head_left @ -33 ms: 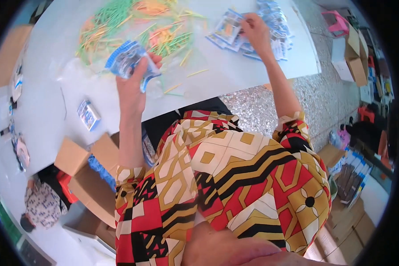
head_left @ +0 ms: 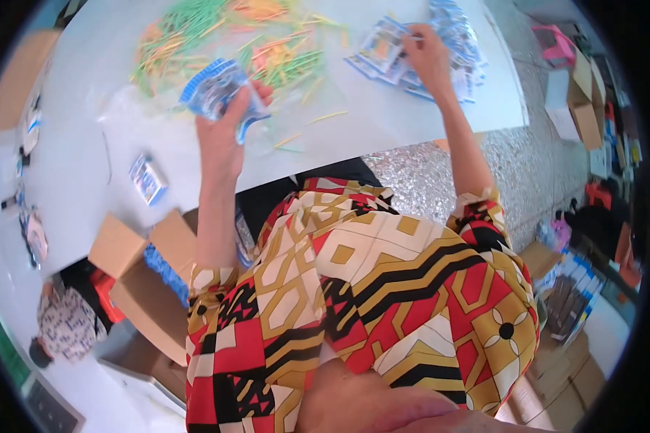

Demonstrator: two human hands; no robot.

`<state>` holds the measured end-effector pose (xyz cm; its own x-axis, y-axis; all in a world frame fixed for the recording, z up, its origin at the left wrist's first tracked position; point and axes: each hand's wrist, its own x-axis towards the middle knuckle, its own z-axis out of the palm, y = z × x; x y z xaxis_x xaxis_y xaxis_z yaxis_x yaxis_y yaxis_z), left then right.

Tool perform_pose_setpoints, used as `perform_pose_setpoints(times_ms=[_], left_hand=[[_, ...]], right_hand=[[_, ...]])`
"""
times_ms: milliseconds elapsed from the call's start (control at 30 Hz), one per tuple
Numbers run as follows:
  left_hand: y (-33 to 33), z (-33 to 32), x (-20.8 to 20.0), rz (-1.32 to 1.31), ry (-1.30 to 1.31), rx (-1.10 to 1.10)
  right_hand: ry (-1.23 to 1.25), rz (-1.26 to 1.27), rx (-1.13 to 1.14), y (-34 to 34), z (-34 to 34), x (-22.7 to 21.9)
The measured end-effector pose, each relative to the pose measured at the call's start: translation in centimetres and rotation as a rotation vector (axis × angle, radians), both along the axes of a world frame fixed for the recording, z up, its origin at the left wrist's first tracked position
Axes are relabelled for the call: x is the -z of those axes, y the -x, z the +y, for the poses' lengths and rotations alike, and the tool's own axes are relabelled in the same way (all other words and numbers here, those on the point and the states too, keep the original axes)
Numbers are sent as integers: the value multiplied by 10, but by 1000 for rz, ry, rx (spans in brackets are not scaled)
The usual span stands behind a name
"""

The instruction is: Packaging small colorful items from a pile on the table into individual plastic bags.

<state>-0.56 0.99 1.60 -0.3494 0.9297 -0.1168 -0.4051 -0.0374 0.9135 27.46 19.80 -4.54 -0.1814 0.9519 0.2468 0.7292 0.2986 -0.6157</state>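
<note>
My left hand [head_left: 231, 115] is closed round several blue-and-white printed plastic packets [head_left: 213, 86], fanned slightly above the table. To the right, my right hand [head_left: 427, 54] reaches over a heap of similar packets [head_left: 461, 43]. Its thumb and fingers pinch the edge of one packet [head_left: 381, 45] at the heap's left side. Loose thin sticks [head_left: 282, 61] in green, yellow and orange lie spread behind and beside my left hand, some on clear plastic film.
A small blue-and-white box [head_left: 148, 180] rests near the table's [head_left: 72, 195] front left. Open cardboard boxes [head_left: 148, 307] stand below that edge, one holding blue packets. Another carton [head_left: 574, 101] and a pink stool [head_left: 554, 47] are on the floor at right. A person [head_left: 68, 325] is at lower left.
The whole view has shifted slightly, moving the table things a little to the right. Both hands keep nearly the same pose, the left still on its packets and the right at the heap.
</note>
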Motion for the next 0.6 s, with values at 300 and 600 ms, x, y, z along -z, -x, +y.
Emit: perform_pose_setpoints(times_ms=[300, 600], left_hand=[[-3, -1, 1, 70, -41, 34], [-8, -6, -1, 82, -53, 88]], right_hand=[[133, 319, -345, 77, -63, -81], [256, 295, -880, 134, -83, -105]])
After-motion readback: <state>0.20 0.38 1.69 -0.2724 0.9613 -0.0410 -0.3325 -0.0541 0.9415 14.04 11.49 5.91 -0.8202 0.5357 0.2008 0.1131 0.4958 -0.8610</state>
